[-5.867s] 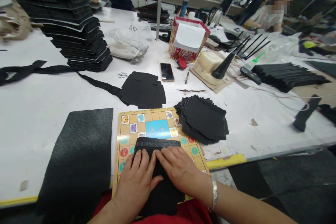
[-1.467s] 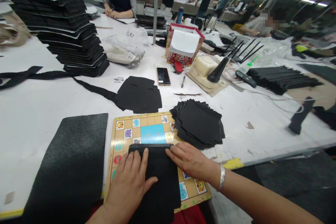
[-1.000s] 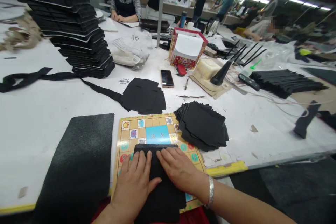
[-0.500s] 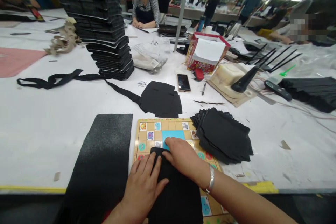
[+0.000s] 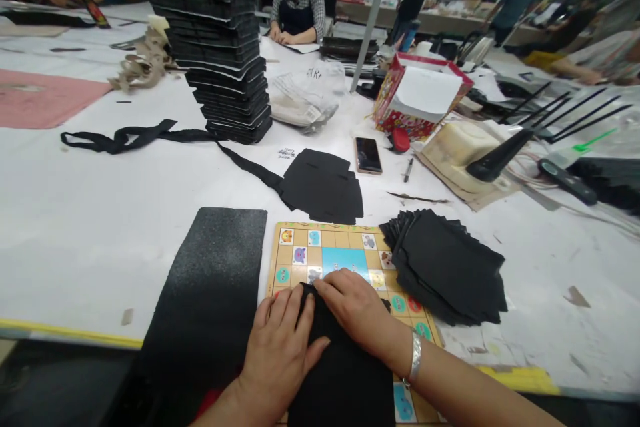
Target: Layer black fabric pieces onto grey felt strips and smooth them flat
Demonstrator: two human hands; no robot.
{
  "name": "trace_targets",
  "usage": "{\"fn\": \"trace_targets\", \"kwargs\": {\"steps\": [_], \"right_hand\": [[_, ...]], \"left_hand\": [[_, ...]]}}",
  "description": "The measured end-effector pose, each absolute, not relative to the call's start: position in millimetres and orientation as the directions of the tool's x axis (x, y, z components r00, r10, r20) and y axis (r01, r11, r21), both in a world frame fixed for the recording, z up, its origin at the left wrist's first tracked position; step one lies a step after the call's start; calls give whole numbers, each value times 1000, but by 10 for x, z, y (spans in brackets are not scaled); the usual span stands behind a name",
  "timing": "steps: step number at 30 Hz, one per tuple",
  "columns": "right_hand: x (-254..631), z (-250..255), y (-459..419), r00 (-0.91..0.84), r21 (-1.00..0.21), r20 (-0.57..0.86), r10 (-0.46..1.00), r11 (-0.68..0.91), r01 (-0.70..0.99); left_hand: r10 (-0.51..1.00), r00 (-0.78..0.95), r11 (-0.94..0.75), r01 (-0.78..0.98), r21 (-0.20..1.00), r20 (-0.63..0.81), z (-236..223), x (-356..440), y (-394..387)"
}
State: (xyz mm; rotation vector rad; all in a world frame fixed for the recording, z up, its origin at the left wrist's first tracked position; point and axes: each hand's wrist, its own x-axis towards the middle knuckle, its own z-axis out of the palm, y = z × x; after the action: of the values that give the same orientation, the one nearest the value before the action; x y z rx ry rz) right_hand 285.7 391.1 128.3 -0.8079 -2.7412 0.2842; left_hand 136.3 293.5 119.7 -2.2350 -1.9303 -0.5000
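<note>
A black sheet piece (image 5: 345,390), leather or fabric, lies on a colourful game board (image 5: 343,240) printed with small animal pictures. My left hand (image 5: 280,340) rests flat on its left side, fingers stretched toward the far edge and thumb apart. At that far edge my right hand (image 5: 363,313), with a silver bracelet at the wrist, has its fingers bent and pressed together on the piece; the fingertips partly hide the edge. Left of the board lies a larger black panel (image 5: 215,280). A fanned pile of black pieces (image 5: 450,267) overlaps the board's right side.
Beyond the board are several flat black cut pieces (image 5: 320,183), a black strip (image 5: 250,161), a phone (image 5: 369,155) and a pen (image 5: 409,170). A tall black stack (image 5: 220,47) stands back left. A red box (image 5: 425,97) and glue pot (image 5: 470,147) stand right.
The view has shifted, so the table contents appear further right. My right hand's fingers have drawn back from the blue patch onto the piece's far edge. My left hand stays flat.
</note>
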Motion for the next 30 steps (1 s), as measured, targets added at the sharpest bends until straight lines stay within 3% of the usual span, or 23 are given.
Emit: {"fn": "trace_targets", "kwargs": {"steps": [4, 11, 16, 20, 25, 30], "right_hand": [[2912, 1265, 3931, -863, -181, 251, 439, 897, 403], [2848, 1360, 3917, -911, -56, 93, 402, 916, 398], [2831, 1386, 3914, -924, -35, 60, 378, 926, 376], [2801, 1380, 3908, -922, -32, 49, 385, 923, 383], [2920, 1327, 3924, -917, -89, 90, 388, 920, 381], [3375, 1299, 3903, -884, -156, 205, 420, 906, 394]], "left_hand": [[941, 136, -166, 983, 73, 310, 1217, 1343, 2941], [923, 164, -202, 976, 77, 347, 1247, 1309, 3000], [957, 128, -138, 990, 22, 261, 1331, 1278, 3089], [934, 106, -111, 994, -4, 341, 1312, 1235, 3111], [885, 223, -278, 957, 79, 409, 1160, 1356, 3079], [864, 279, -325, 945, 42, 420, 1144, 1375, 3083]]}}
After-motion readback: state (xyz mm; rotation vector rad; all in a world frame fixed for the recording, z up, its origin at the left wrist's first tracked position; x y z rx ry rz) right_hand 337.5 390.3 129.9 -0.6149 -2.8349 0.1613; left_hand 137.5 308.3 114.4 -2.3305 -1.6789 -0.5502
